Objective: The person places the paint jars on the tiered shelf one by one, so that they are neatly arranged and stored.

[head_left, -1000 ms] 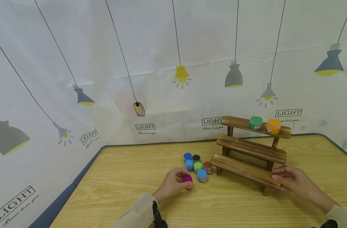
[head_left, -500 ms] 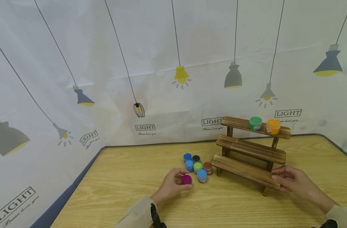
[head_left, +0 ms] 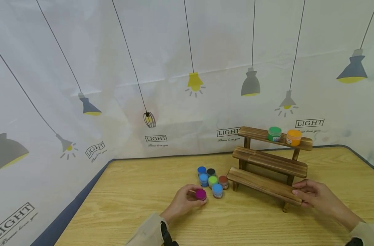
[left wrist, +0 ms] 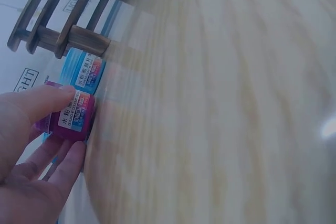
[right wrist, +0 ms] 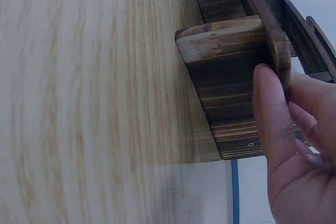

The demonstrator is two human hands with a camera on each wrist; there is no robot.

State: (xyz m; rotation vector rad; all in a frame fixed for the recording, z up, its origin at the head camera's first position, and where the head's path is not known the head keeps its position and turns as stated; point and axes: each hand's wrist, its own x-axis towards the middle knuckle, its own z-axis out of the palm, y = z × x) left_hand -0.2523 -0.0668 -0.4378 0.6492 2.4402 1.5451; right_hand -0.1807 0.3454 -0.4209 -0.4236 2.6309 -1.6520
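My left hand (head_left: 182, 201) holds a small magenta paint jar (head_left: 201, 195) by its sides at the front of a cluster of jars. In the left wrist view the thumb lies over the label of this jar (left wrist: 73, 111), and fingers curve along its other side. A light blue paint jar (head_left: 217, 190) stands right beside it. On the right, my right hand (head_left: 316, 196) pinches the end of the lowest step of a three-tier wooden shelf (head_left: 260, 182). The right wrist view shows the thumb against the step's underside, beside the shelf leg (right wrist: 226, 40).
Behind the magenta jar stand more jars: blue (head_left: 201, 171), black (head_left: 211, 172), another light blue (head_left: 203, 180), lime green (head_left: 213, 181) and brown (head_left: 223, 182). A green jar (head_left: 274, 134) and an orange jar (head_left: 293, 137) sit on the top tier. A lamp-print cloth (head_left: 168, 102) backs the wooden table (head_left: 128, 191).
My left hand has shifted slightly left around the magenta jar, and more of the jar's side shows now. The right hand keeps its hold on the shelf. The head view tilts up a little.
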